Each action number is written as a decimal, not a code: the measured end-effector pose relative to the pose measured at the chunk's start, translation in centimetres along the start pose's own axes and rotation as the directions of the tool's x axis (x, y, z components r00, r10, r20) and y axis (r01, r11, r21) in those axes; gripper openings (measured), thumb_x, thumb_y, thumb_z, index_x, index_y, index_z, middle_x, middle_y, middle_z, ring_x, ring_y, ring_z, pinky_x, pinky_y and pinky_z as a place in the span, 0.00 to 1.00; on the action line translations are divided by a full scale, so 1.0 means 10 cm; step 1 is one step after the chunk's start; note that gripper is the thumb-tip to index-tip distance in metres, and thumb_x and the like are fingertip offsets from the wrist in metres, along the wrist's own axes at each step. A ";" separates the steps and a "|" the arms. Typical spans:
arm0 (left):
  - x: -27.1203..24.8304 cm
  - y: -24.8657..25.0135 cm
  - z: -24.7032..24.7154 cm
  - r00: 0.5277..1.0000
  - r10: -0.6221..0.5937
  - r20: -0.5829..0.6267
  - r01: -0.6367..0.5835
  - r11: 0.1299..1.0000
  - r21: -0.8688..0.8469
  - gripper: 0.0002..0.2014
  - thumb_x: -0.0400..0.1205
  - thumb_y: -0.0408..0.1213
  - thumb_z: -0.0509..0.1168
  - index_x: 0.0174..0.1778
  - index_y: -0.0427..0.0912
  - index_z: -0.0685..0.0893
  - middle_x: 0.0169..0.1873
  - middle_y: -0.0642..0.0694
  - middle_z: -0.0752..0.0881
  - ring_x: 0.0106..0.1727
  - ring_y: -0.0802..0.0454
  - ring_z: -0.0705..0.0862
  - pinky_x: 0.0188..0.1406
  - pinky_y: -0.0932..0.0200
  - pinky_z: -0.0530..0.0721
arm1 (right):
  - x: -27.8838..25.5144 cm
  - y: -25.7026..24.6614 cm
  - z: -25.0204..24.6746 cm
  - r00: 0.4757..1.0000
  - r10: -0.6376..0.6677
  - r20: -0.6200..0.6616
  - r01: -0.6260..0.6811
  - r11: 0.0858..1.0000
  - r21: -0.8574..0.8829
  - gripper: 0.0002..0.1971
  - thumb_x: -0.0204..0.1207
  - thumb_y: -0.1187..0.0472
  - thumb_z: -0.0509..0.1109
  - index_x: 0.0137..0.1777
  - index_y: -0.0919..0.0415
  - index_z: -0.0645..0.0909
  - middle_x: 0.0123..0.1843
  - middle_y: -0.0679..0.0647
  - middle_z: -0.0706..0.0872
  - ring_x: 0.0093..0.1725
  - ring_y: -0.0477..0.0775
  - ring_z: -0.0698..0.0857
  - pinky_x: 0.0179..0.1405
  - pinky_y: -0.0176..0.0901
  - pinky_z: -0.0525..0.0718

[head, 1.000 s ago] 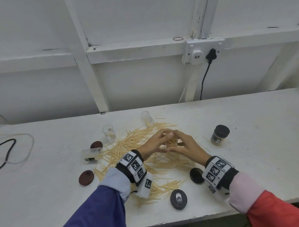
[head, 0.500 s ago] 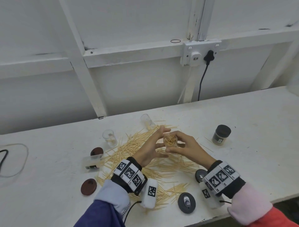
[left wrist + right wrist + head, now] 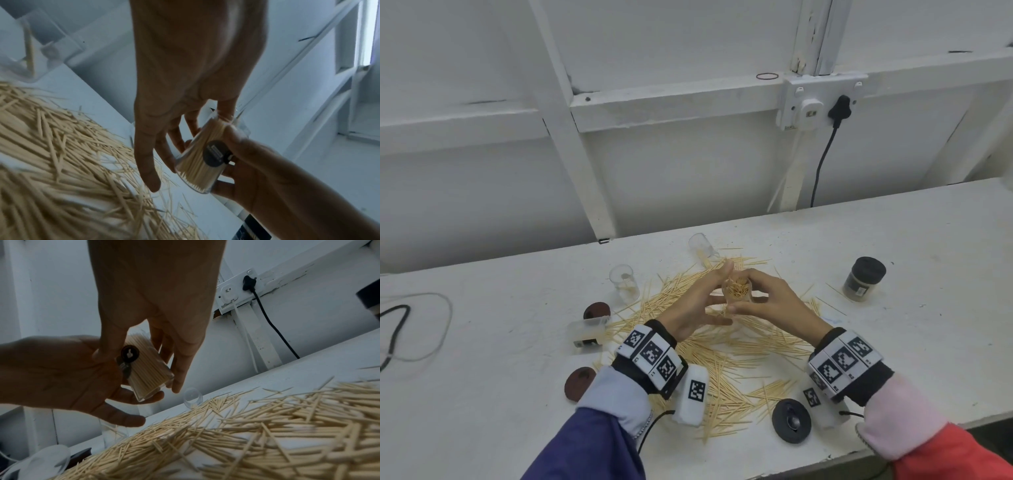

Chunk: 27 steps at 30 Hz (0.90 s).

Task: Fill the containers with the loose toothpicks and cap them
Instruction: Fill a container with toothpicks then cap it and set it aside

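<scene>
A clear container (image 3: 736,291) packed with toothpicks is held upright just above the loose toothpick pile (image 3: 722,349). My right hand (image 3: 763,299) grips it with thumb and fingers round its side; the right wrist view shows the container (image 3: 150,378) with a round black sticker. My left hand (image 3: 709,298) lies against its left side with fairly straight fingers (image 3: 144,154), one at the rim, others under the base. The container (image 3: 197,162) has no cap. A black cap (image 3: 791,419) lies near the front edge.
Two empty clear containers (image 3: 625,282) (image 3: 702,245) stand behind the pile; a third (image 3: 587,330) lies on its side at left. Dark red caps (image 3: 596,310) (image 3: 579,378) lie at left. A capped container (image 3: 863,279) stands at right. A black cable (image 3: 393,329) lies far left.
My hands were closed together over the container low on the pile. They have since parted at the top and raised it a little, so its full mouth shows.
</scene>
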<state>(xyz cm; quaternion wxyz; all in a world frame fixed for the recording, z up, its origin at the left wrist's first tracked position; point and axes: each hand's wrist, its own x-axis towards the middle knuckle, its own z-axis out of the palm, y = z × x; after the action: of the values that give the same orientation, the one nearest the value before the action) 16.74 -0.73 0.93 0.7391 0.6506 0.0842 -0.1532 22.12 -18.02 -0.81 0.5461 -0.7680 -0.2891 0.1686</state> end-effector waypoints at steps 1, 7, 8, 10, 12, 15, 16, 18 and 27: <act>0.00 -0.01 -0.02 1.000 0.011 -0.012 -0.011 1.000 0.026 0.25 0.82 0.60 0.62 0.69 0.49 0.81 0.68 0.46 0.81 0.62 0.48 0.85 0.59 0.40 0.87 | 0.01 0.00 0.02 1.000 -0.003 -0.001 0.003 1.000 -0.007 0.22 0.68 0.50 0.81 0.62 0.46 0.81 0.54 0.41 0.88 0.58 0.44 0.85 0.63 0.55 0.85; -0.02 -0.04 -0.04 0.996 0.039 -0.081 -0.028 0.992 0.126 0.29 0.82 0.65 0.57 0.72 0.51 0.77 0.67 0.49 0.81 0.59 0.49 0.85 0.55 0.46 0.89 | 0.07 -0.02 0.11 1.000 0.004 0.027 -0.003 0.998 -0.066 0.25 0.67 0.43 0.80 0.63 0.43 0.81 0.55 0.34 0.86 0.59 0.40 0.83 0.63 0.53 0.85; -0.02 -0.04 -0.06 0.997 0.032 -0.069 -0.024 0.993 0.113 0.31 0.80 0.69 0.56 0.73 0.52 0.77 0.67 0.50 0.81 0.60 0.49 0.85 0.55 0.47 0.89 | 0.07 -0.02 0.12 1.000 0.010 0.029 -0.008 0.998 -0.069 0.27 0.66 0.41 0.80 0.65 0.42 0.80 0.58 0.34 0.86 0.61 0.40 0.83 0.64 0.54 0.84; -0.04 -0.06 -0.11 0.999 0.024 -0.027 -0.021 0.995 0.096 0.33 0.78 0.71 0.58 0.73 0.54 0.76 0.69 0.51 0.80 0.63 0.48 0.84 0.55 0.46 0.89 | 0.09 -0.01 0.12 0.999 0.017 0.032 -0.015 0.997 -0.075 0.29 0.64 0.38 0.79 0.66 0.41 0.80 0.59 0.35 0.85 0.62 0.41 0.83 0.65 0.56 0.83; -0.06 -0.07 -0.13 0.999 0.037 -0.004 -0.036 0.994 0.107 0.30 0.79 0.66 0.61 0.71 0.52 0.77 0.67 0.51 0.81 0.61 0.51 0.85 0.57 0.45 0.88 | 0.09 -0.02 0.12 0.999 0.020 0.034 -0.018 0.996 -0.084 0.27 0.65 0.40 0.79 0.64 0.42 0.80 0.58 0.35 0.85 0.61 0.40 0.83 0.64 0.56 0.84; -0.07 -0.06 -0.12 0.995 0.078 -0.066 -0.068 0.988 0.136 0.23 0.81 0.59 0.64 0.66 0.49 0.81 0.57 0.50 0.86 0.50 0.56 0.88 0.60 0.45 0.87 | 0.10 -0.06 0.14 0.999 0.007 0.043 -0.004 0.996 -0.089 0.23 0.68 0.46 0.80 0.62 0.46 0.81 0.55 0.35 0.86 0.58 0.39 0.83 0.63 0.54 0.85; -0.06 -0.06 -0.12 0.992 0.081 -0.097 -0.068 0.989 0.135 0.22 0.81 0.58 0.65 0.65 0.49 0.82 0.56 0.50 0.86 0.48 0.57 0.88 0.59 0.45 0.87 | 0.10 -0.07 0.15 0.999 0.000 0.048 0.004 0.996 -0.087 0.23 0.69 0.47 0.80 0.63 0.47 0.81 0.55 0.35 0.86 0.58 0.39 0.83 0.63 0.53 0.85; -0.06 -0.05 -0.11 0.987 0.079 -0.137 -0.059 0.988 0.141 0.21 0.80 0.57 0.66 0.63 0.47 0.82 0.55 0.51 0.87 0.49 0.57 0.87 0.59 0.46 0.87 | 0.10 -0.08 0.17 0.998 -0.016 0.055 0.021 0.997 -0.076 0.25 0.69 0.50 0.81 0.66 0.49 0.81 0.58 0.38 0.86 0.60 0.40 0.83 0.63 0.50 0.84; -0.10 -0.05 -0.16 0.998 0.030 -0.051 -0.025 0.995 0.093 0.27 0.76 0.58 0.69 0.68 0.47 0.80 0.63 0.45 0.85 0.59 0.50 0.86 0.58 0.45 0.88 | 0.09 -0.09 0.17 0.997 -0.031 0.076 0.034 0.999 -0.042 0.24 0.68 0.54 0.82 0.64 0.47 0.81 0.57 0.38 0.86 0.59 0.39 0.84 0.59 0.40 0.85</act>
<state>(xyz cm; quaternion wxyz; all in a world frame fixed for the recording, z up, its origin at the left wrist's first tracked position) 15.71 0.88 0.59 0.7078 0.6890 0.0871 -0.1297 21.66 -16.00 -0.53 0.5208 -0.7679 -0.3253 0.1822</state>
